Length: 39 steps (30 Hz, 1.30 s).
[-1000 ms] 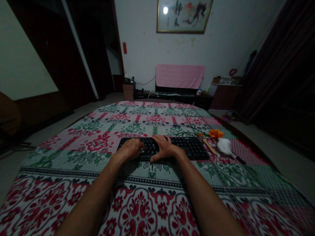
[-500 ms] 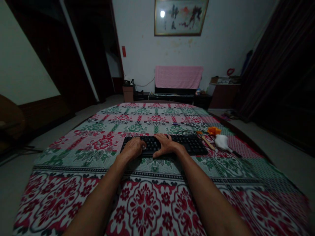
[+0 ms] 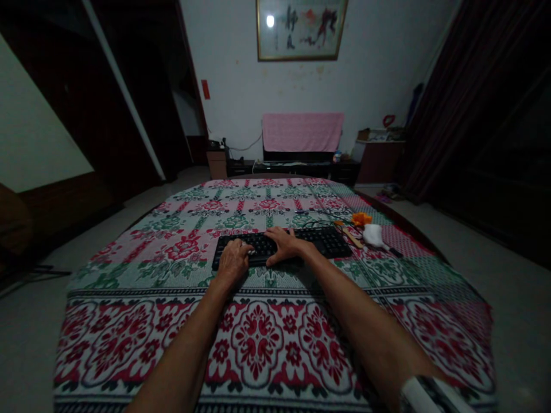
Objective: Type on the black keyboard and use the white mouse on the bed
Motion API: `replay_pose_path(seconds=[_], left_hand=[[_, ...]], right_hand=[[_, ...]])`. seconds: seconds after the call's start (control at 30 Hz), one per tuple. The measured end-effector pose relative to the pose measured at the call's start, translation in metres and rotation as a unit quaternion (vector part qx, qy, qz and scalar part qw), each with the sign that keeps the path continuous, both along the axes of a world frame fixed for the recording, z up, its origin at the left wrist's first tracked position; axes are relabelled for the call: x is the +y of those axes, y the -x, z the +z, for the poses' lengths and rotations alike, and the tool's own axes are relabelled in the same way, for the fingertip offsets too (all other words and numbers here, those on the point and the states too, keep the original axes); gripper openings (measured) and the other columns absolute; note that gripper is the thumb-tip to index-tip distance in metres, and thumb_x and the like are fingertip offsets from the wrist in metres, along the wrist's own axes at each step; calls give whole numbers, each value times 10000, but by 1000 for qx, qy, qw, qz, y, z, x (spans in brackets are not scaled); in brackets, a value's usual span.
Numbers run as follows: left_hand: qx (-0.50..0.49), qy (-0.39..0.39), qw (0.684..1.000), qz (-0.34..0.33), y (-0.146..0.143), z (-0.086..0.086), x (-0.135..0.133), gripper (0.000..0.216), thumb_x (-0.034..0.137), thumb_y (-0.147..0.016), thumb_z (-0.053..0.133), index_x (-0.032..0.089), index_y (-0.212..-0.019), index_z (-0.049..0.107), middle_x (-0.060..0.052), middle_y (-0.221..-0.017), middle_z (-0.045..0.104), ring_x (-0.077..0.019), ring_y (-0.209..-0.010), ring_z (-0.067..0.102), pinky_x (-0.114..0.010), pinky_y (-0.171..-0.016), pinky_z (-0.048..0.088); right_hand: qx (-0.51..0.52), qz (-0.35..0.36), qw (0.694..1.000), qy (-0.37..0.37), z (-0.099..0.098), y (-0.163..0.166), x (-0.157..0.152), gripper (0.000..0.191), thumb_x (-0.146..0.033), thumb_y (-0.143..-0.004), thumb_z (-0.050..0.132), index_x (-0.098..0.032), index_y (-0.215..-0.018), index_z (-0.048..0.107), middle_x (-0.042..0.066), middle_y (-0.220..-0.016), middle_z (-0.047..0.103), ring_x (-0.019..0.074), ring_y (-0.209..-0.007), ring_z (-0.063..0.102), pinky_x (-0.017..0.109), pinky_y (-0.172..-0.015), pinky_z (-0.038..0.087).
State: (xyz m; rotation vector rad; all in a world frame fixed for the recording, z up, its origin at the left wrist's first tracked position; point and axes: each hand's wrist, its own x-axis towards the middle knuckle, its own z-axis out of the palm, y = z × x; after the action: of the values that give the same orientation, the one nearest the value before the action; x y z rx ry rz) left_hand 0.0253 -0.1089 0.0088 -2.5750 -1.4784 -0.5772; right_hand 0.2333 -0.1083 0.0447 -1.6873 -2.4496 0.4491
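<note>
A black computer keyboard (image 3: pixel 329 243) lies on the patterned red, green and white cloth in front of me. My left hand (image 3: pixel 235 258) is on its left part, fingers curled in a pinch. A small white piece (image 3: pixel 251 251) shows at the thumb and fingertips; its material is too small to tell. Across the middle of the keyboard rests my right hand (image 3: pixel 283 244), thumb and fingers spread, holding nothing. The keys beneath both hands are hidden.
Right of the keyboard lie a flat tan stick (image 3: pixel 352 237), a crumpled orange item (image 3: pixel 361 219) and a white fluffy-looking item (image 3: pixel 373 235) by a dark handle. A black cable (image 3: pixel 318 222) runs behind the keyboard. Beyond the cloth (image 3: pixel 258 281) stands a low cabinet under a pink cloth (image 3: pixel 303 132).
The view has shifted, so the room and the items at right appear farther left. Both hands stay on the keyboard, the left still pinching the white piece. A sleeve now shows at lower right.
</note>
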Motion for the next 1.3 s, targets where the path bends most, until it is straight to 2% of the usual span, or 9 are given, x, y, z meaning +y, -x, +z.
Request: replay_pose_path(seconds=[0.1, 0.27, 0.37, 0.53, 0.73, 0.83, 1.0, 1.13, 1.3], left_hand=[[-21, -2, 1000, -5, 0, -2, 2, 326, 132, -842, 431, 219, -1057, 659, -76, -938, 579, -207, -911, 504, -321, -829, 422], [-81, 1, 997, 2, 0, -6, 5, 413, 112, -819, 427, 157, -1210, 551, -91, -1007, 605, -207, -936, 528, -350, -887, 420], [-108, 17, 994, 7, -1, -5, 7, 286, 152, -829, 435, 184, -1033, 633, -72, -948, 619, -200, -915, 543, -341, -865, 429], [-229, 1, 973, 38, -2, -1, 7, 192, 181, -825, 465, 197, -906, 638, -47, -902, 624, -178, -891, 573, -308, -848, 448], [-297, -20, 954, 40, -9, 3, 4, 179, 157, -795, 476, 190, -886, 626, -51, -897, 619, -183, -884, 585, -312, -849, 472], [-307, -29, 951, 26, -14, 2, 4, 311, 108, -774, 466, 201, -1037, 602, -60, -1005, 630, -198, -980, 571, -341, -912, 458], [-280, -52, 959, -15, -22, -3, 3, 569, 70, -784, 435, 191, -1339, 424, -86, -1222, 586, -221, -1074, 532, -387, -984, 416], [-277, -52, 958, -47, -25, -5, 1, 615, 93, -819, 408, 167, -1421, 307, -104, -1252, 574, -206, -1039, 548, -363, -967, 431], [-306, -24, 948, -89, -27, -9, 1, 685, 76, -810, 384, 153, -1462, 191, -119, -1275, 562, -181, -1105, 558, -339, -987, 437]], right_hand=[[20, 25, 999, -31, -7, 5, 1, 922, -569, -584, 752, -200, -1368, 436, 148, -1477, 324, 345, -1377, 218, 593, -1109, 58], [87, 45, 990, -103, -22, 18, 2, 580, -496, -717, 674, -232, -1224, 580, 102, -1380, 478, 322, -1320, 335, 580, -1093, 108], [124, 43, 980, -149, -26, 25, 0, 379, -396, -750, 656, -238, -1094, 645, 70, -1243, 591, 272, -1225, 450, 521, -1091, 159], [202, -27, 960, -194, -27, 33, -7, 197, -285, -807, 570, -186, -936, 681, 63, -941, 673, 195, -926, 597, 331, -895, 427], [301, -34, 936, -180, -33, 42, -7, 242, -296, -849, 492, -226, -944, 703, 39, -928, 694, 182, -876, 629, 301, -852, 472], [367, -51, 914, -165, -36, 47, -4, 281, -342, -847, 484, -230, -980, 704, 36, -975, 703, 194, -897, 641, 324, -864, 484], [467, -63, 877, -92, -41, 48, 1, 343, -435, -828, 496, -210, -982, 703, 22, -944, 712, 203, -872, 647, 345, -799, 525], [512, -75, 853, -67, -39, 45, 1, 373, -479, -780, 564, -190, -970, 705, 30, -924, 706, 207, -841, 643, 323, -694, 542], [537, -89, 835, -82, -34, 39, 1, 388, -461, -745, 610, -195, -1019, 679, 49, -991, 696, 223, -888, 642, 348, -744, 540]])
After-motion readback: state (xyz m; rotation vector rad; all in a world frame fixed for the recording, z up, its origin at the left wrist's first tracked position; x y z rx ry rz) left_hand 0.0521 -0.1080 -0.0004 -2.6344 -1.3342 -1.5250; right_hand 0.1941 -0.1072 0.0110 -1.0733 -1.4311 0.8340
